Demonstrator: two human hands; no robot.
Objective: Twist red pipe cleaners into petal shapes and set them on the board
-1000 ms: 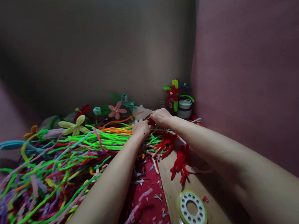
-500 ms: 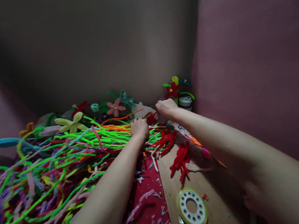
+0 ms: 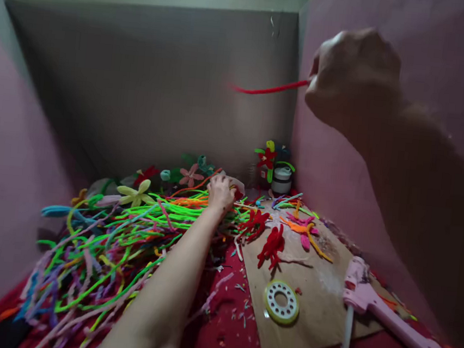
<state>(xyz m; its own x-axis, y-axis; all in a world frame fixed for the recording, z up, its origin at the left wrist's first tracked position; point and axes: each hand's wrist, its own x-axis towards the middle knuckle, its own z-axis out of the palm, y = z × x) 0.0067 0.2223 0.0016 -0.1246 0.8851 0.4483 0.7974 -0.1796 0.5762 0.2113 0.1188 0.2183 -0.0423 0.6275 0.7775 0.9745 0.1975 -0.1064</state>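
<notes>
My right hand (image 3: 354, 76) is raised high at the upper right, closed in a fist on a red pipe cleaner (image 3: 268, 89) that sticks out to the left in the air. My left hand (image 3: 221, 192) reaches far forward and rests, fingers curled, on the far end of a big heap of pipe cleaners (image 3: 127, 235) in neon green, orange, purple and pink. What its fingers hold is hidden. Red pipe-cleaner flowers (image 3: 271, 246) lie just right of it on a cardboard sheet (image 3: 317, 308).
A pink glue gun (image 3: 383, 311) and a ringed tape roll (image 3: 281, 302) lie on the cardboard. Finished pipe-cleaner flowers (image 3: 191, 174) line the back wall, with a small jar (image 3: 282, 179) in the corner. Pink walls close in left and right; red cloth covers the floor.
My right hand has risen from the heap's far end up to the top right, drawing a red pipe cleaner out. The view has tilted, revealing the glue gun. My left hand stays put.
</notes>
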